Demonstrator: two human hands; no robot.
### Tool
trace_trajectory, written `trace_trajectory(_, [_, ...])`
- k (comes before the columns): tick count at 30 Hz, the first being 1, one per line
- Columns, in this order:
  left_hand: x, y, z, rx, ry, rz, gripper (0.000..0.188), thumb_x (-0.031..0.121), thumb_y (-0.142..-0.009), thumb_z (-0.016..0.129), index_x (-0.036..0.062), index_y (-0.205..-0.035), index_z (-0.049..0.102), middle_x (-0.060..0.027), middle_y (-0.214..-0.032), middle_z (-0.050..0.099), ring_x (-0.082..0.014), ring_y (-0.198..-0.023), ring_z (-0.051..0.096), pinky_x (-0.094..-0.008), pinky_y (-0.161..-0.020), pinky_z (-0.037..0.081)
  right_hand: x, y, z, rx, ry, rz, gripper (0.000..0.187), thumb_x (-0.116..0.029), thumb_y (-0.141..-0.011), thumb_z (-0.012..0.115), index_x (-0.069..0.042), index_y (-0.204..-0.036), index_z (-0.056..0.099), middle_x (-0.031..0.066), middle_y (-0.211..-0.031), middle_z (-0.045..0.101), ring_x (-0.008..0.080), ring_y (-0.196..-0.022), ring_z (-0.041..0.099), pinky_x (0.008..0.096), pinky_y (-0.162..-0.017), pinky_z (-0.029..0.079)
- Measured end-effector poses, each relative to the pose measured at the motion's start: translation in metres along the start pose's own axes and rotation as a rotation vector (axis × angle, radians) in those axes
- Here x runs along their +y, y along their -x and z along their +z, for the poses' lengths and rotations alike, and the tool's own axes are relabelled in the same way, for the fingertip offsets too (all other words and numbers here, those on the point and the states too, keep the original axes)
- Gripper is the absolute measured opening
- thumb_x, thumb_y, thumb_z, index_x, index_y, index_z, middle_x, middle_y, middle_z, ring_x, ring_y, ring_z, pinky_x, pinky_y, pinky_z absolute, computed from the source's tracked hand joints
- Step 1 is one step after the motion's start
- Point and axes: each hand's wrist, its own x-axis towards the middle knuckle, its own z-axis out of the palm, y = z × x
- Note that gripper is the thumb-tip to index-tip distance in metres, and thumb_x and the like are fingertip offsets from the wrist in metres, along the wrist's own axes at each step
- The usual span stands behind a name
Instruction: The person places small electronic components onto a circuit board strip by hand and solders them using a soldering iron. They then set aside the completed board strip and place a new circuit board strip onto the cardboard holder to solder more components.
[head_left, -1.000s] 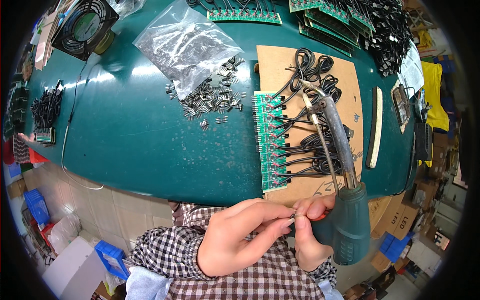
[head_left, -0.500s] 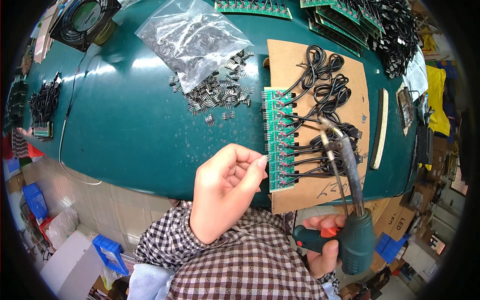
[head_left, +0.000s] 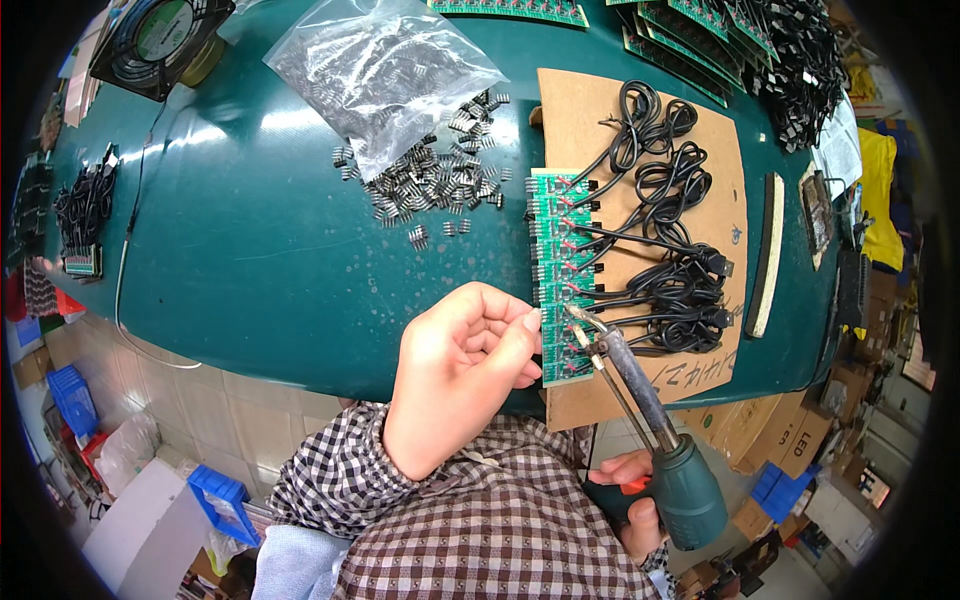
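My right hand (head_left: 640,527) is wrapped round the dark green handle of a soldering gun (head_left: 690,495) with a red trigger. Its metal tip and thin feed tube reach over the lower half of a green circuit board panel (head_left: 553,232). Several black cables run off the panel's right side, and pin connectors line its left edge. At that left edge, my left hand (head_left: 470,375) pinches thumb and forefinger together beside the tip; whatever lies between them is hidden. Panel and cables rest on a brown cardboard sheet (head_left: 715,165).
Loose black pin connectors (head_left: 430,185) lie in a heap under a clear plastic bag (head_left: 385,80) holding more. A fan (head_left: 160,40) stands far left. Stacked boards (head_left: 690,45) and black cables (head_left: 795,80) fill the far right. A pale strip (head_left: 766,255) lies right of the cardboard.
The soldering gun has swung left and down, bringing its tip from above the cables onto the panel near my left fingers. My left hand has shifted slightly right, still pinched.
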Motion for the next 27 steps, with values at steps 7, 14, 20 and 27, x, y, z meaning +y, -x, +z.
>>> trace_trajectory(7, [-0.005, -0.001, 0.0, 0.012, 0.004, 0.019, 0.012, 0.007, -0.083, 0.056, -0.0035, -0.084, 0.053, -0.006, -0.072, 0.059, -0.0066, -0.06, 0.056, -0.0185, -0.053, 0.048, -0.007, -0.004, 0.005, 0.0, 0.028, 0.012, 0.048, -0.039, -0.079, 0.055, 0.007, -0.086, 0.045, 0.0167, -0.08, 0.052, 0.0241, -0.075, 0.057, 0.0361, -0.069, 0.053])
trace_trajectory(14, [-0.006, 0.0, 0.003, 0.035, 0.01, 0.035, 0.011, 0.007, -0.083, 0.056, -0.0026, -0.081, 0.051, -0.005, -0.071, 0.058, -0.0052, -0.059, 0.054, -0.0176, -0.053, 0.047, -0.01, -0.005, 0.007, 0.006, 0.054, 0.02, 0.047, -0.039, -0.079, 0.055, 0.007, -0.084, 0.045, 0.016, -0.076, 0.051, 0.0235, -0.07, 0.057, 0.0368, -0.068, 0.053])
trace_trajectory(20, [-0.008, 0.0, 0.003, 0.043, -0.024, 0.077, 0.011, 0.007, -0.083, 0.056, -0.0025, -0.08, 0.051, -0.0039, -0.07, 0.057, -0.0045, -0.058, 0.054, -0.0169, -0.051, 0.046, -0.008, -0.004, 0.007, -0.012, 0.051, -0.003, 0.045, -0.037, -0.08, 0.054, 0.007, -0.084, 0.044, 0.0146, -0.074, 0.047, 0.0224, -0.071, 0.054, 0.0393, -0.067, 0.053])
trace_trajectory(27, [-0.01, 0.0, 0.003, 0.043, -0.026, 0.103, 0.01, 0.007, -0.083, 0.055, -0.0025, -0.081, 0.051, -0.0055, -0.07, 0.058, -0.007, -0.058, 0.055, -0.0179, -0.051, 0.047, -0.009, -0.003, 0.007, -0.035, 0.077, 0.045, 0.047, -0.039, -0.079, 0.055, 0.006, -0.083, 0.045, 0.0137, -0.075, 0.046, 0.0219, -0.073, 0.053, 0.0401, -0.069, 0.053])
